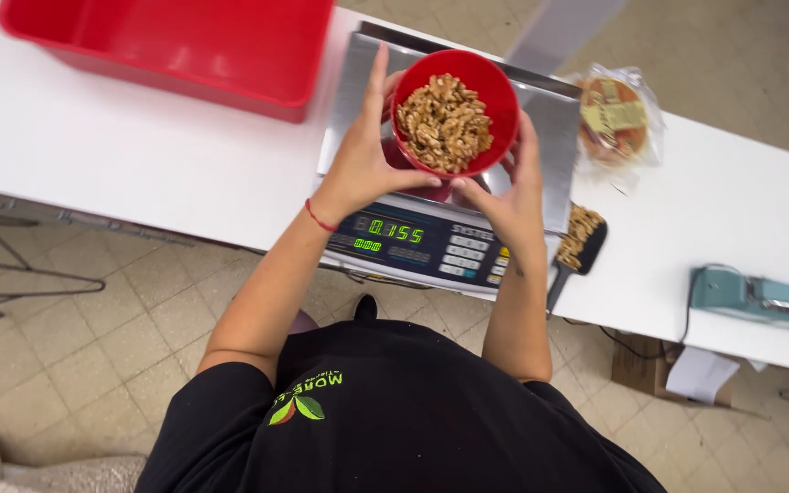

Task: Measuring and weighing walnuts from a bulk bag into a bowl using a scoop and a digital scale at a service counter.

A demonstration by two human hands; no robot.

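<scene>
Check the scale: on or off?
On. The scale's display shows lit green digits while both hands, left and right, hold the red bowl of walnuts on its platter.

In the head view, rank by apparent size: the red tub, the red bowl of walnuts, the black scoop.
1. Red tub, partly cropped, clearly largest.
2. Red bowl, held by both hands above the scale.
3. Black scoop, smallest.

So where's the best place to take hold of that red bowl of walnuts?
By the outer wall just under the rim, from both sides at once, as the left hand and right hand do. The red bowl is round, open-topped and heaped with walnuts, so a level two-sided hold probably keeps them in.
</scene>
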